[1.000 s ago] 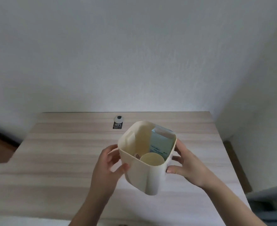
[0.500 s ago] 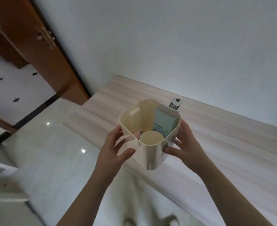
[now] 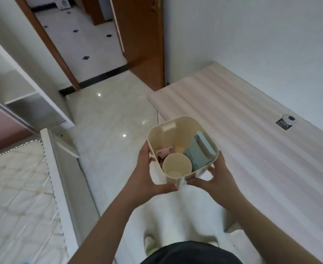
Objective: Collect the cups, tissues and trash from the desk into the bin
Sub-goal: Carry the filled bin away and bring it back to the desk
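I hold a cream plastic bin (image 3: 176,128) in the air with both hands, off the left end of the desk (image 3: 242,141) and above the floor. My left hand (image 3: 147,178) grips its left wall, thumb across the front. My right hand (image 3: 214,180) grips the right front corner. Inside the bin stand a cream paper cup (image 3: 177,165), a pale blue tissue pack (image 3: 196,155) and a small pink wrapper (image 3: 165,152).
A small black and silver item (image 3: 286,121) lies on the desk near the wall. A bed with a white frame (image 3: 61,168) is on the left. Shiny tiled floor (image 3: 107,119) runs toward an open doorway with a wooden door (image 3: 141,40).
The view has swung left, away from the desk toward the floor and doorway. The bin has come off the desk edge with both hands still gripping it.
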The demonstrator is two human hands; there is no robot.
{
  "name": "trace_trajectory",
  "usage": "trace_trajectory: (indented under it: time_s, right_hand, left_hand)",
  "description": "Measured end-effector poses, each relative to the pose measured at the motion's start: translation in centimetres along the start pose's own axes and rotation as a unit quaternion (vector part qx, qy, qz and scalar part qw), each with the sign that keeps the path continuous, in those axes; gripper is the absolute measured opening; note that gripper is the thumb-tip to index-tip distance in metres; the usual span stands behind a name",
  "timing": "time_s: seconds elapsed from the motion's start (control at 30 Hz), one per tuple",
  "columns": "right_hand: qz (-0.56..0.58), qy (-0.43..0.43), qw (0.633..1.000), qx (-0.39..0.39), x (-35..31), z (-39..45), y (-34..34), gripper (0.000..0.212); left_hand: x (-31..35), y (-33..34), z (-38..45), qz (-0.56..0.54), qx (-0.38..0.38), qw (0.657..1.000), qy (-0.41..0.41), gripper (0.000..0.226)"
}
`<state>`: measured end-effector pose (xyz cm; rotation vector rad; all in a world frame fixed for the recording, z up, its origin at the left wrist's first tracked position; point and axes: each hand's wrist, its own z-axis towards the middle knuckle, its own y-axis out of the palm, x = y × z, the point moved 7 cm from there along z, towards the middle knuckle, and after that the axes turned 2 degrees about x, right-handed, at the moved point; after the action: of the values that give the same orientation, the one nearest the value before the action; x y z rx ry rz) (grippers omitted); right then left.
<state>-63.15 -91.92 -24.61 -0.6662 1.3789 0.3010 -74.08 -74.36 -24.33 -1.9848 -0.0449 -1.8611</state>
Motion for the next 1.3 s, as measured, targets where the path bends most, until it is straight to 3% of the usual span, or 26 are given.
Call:
trace_trajectory:
  time_s: [0.23,0.67,1.03,1.3]
  right_hand:
    - [-0.037,-0.049,0.996,-0.062,-3.0,0.9,12.0,0.094]
    - [-0.035,-0.065,0.978,-0.194,-4.1,2.6,22.0,0.081]
    - [-0.007,-0.031,0.976,-0.214,-1.1,14.5,20.2,0.079]
    - [0.024,-0.017,0.975,-0.219,-1.5,23.7,18.9,0.066]
  left_hand:
    - [-4.2,-10.7,-6.5,-0.013,0.095,0.995,-0.029,0.131]
    - [-9.2,-18.3,-11.7,-0.009,0.196,0.977,-0.089,0.127]
    - [-9.0,-20.3,0.3,0.026,0.185,0.976,-0.112,0.127]
    - [-7.4,-23.5,9.9,0.061,0.173,0.978,-0.097,0.126]
